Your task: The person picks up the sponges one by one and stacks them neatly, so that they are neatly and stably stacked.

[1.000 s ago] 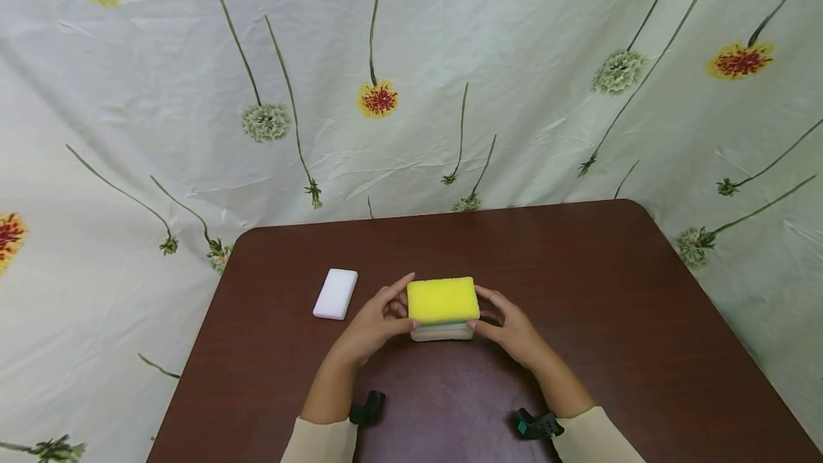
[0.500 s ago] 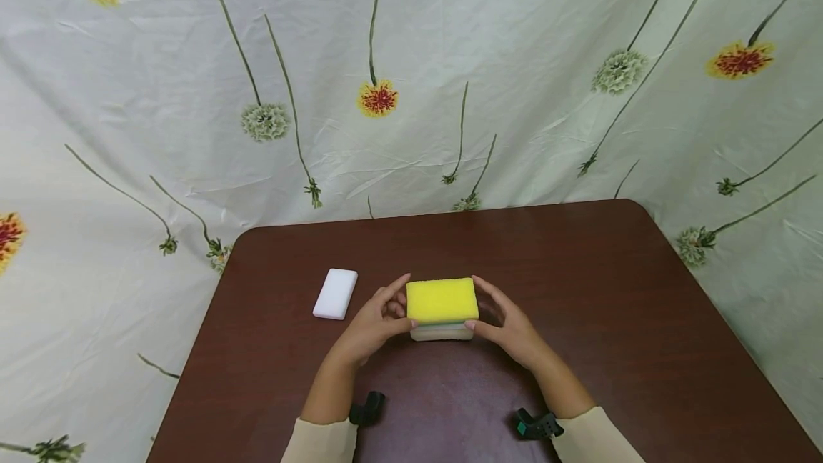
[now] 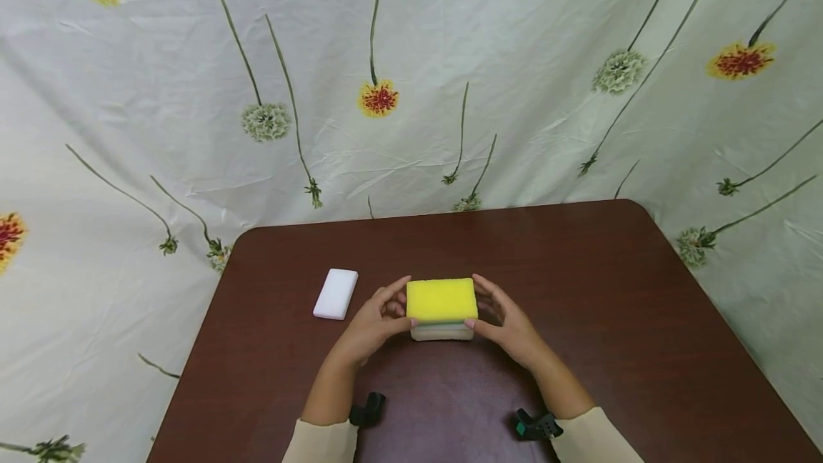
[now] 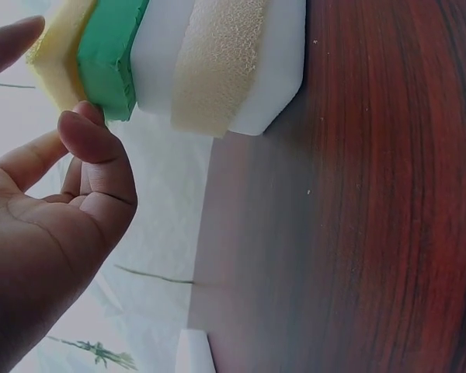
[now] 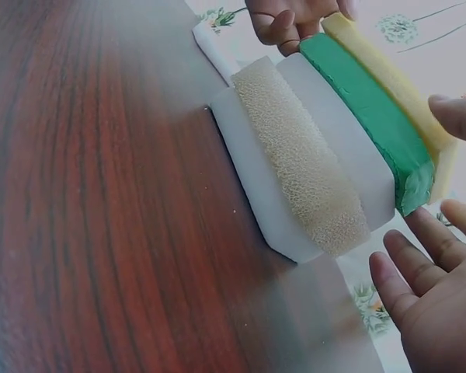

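A bright yellow sponge (image 3: 442, 300) lies on top of a stack between my hands. Under it, the right wrist view shows a green block (image 5: 366, 120), a white block (image 5: 338, 124), a beige porous sponge (image 5: 299, 155) and another white block (image 5: 256, 179) on the table. My left hand (image 3: 371, 331) holds the yellow sponge's left end, thumb at the front corner and index finger at the back; a curled finger is near the green block's end. My right hand (image 3: 514, 333) holds the right end likewise, other fingers spread beside the green block. The stack's back is hidden.
A white rectangular block (image 3: 336, 294) lies apart on the brown table (image 3: 643, 349), left of the stack. Behind the table hangs a pale cloth (image 3: 527, 34) printed with flowers. Dark straps with small devices (image 3: 539, 424) sit on both wrists.
The right index finger has moved from the yellow sponge's right side to its back corner. The yellow sponge has shifted very slightly left. The left hand has barely moved.
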{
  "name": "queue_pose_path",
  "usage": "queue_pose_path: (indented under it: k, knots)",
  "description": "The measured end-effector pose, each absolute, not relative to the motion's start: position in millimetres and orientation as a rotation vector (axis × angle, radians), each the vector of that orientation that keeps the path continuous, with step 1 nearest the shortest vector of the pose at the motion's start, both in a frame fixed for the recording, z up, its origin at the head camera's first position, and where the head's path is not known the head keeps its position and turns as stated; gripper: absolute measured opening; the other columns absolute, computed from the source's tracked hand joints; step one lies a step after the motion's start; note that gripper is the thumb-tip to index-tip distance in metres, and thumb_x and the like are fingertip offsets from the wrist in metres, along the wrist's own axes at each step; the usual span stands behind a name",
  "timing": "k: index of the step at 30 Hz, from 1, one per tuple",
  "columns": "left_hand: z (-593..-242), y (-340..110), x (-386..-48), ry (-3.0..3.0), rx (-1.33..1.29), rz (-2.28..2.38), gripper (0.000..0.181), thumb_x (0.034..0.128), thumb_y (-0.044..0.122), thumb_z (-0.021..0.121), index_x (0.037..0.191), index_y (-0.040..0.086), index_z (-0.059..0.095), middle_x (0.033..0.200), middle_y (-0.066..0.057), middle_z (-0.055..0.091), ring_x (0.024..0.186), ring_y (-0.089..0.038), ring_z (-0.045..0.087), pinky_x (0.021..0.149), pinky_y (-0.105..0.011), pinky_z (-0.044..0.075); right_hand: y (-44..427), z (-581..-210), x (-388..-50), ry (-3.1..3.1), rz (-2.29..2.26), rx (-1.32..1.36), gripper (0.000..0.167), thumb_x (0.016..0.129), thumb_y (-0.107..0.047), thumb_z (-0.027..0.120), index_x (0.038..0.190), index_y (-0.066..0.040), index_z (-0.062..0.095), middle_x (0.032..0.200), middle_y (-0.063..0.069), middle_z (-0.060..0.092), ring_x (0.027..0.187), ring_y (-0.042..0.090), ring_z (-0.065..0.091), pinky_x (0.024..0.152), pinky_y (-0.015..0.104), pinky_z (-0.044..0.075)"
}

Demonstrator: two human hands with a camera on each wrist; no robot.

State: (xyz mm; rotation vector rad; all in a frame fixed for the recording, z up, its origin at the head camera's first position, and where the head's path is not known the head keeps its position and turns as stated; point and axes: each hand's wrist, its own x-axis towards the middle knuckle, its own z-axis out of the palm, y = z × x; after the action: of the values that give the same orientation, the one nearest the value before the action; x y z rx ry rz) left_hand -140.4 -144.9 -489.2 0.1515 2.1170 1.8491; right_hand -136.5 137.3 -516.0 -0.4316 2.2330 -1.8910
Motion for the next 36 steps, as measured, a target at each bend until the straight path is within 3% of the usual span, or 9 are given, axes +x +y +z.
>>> queue_pose_path:
  k: [6,12,17,22,25,31,36]
  knots:
    - [-488.2,-147.3,-137.7,2.149,0.123,1.828,0.08,0.0854,0.014,0.079,0.154,0.03,0.04,0.127,-0.011,0.047,0.102,-0.019,0.049,0.081,-0.025,0.046,138.3,-514.5,-136.3,2.227,-1.918,-0.48,0.078,0.093,-0.018,0.074,0.159,-0.025,0.031,0.155,0.012,0.044,0.139,0.039,0.047,0.115,0.063,0.033]
    - [-484.7,-151.5,-131.8,2.266,0.02,1.836,0.067,0.0931,0.03,0.073,0.153,0.027,0.043,0.131,-0.012,0.053,0.107,-0.022,0.055,0.089,-0.033,0.048,138.3,-514.7,-137.8,2.22,-1.927,-0.498,0.077,0.092,-0.016,0.074,0.158,-0.02,0.034,0.152,0.011,0.047,0.136,0.036,0.049,0.114,0.06,0.036]
    - [-477.0,-158.1,-126.5,2.332,-0.135,1.885,0.055,0.0985,0.037,0.065,0.149,0.027,0.046,0.128,-0.008,0.057,0.108,-0.03,0.056,0.09,-0.038,0.049,138.7,-514.4,-139.3,2.237,-1.914,-0.5,0.077,0.092,-0.016,0.075,0.157,-0.013,0.035,0.15,0.011,0.049,0.134,0.033,0.051,0.113,0.046,0.042]
    - [-475.0,-171.8,-123.6,2.363,-0.293,1.926,0.051,0.0987,0.031,0.066,0.147,0.026,0.048,0.127,-0.006,0.057,0.103,-0.024,0.056,0.088,-0.034,0.049,139.3,-514.1,-140.4,2.24,-1.907,-0.503,0.076,0.091,-0.016,0.076,0.156,-0.016,0.037,0.148,0.01,0.05,0.135,0.032,0.05,0.111,0.032,0.044]
    - [-477.1,-182.0,-122.0,2.366,-0.364,1.922,0.054,0.0979,0.029,0.067,0.148,0.024,0.047,0.128,-0.005,0.056,0.102,-0.022,0.056,0.087,-0.033,0.049,139.2,-513.6,-140.6,2.238,-1.9,-0.505,0.076,0.091,-0.017,0.076,0.156,-0.016,0.037,0.148,0.01,0.051,0.136,0.032,0.049,0.112,0.034,0.043]
    - [-482.5,-199.1,-117.9,2.457,-0.489,1.828,0.06,0.0979,0.028,0.066,0.152,0.019,0.042,0.131,-0.009,0.055,0.107,-0.023,0.057,0.083,-0.029,0.049,138.9,-512.1,-139.9,2.233,-1.895,-0.497,0.076,0.091,-0.017,0.076,0.156,-0.017,0.037,0.148,0.01,0.051,0.135,0.032,0.05,0.113,0.052,0.04]
    - [-488.4,-209.1,-115.8,2.6,-0.551,1.65,0.066,0.0972,0.027,0.066,0.155,0.012,0.037,0.131,-0.015,0.051,0.116,-0.027,0.056,0.082,-0.027,0.046,138.6,-510.0,-139.0,2.232,-1.894,-0.491,0.075,0.09,-0.017,0.077,0.155,-0.021,0.039,0.148,0.011,0.052,0.134,0.031,0.051,0.114,0.056,0.038]
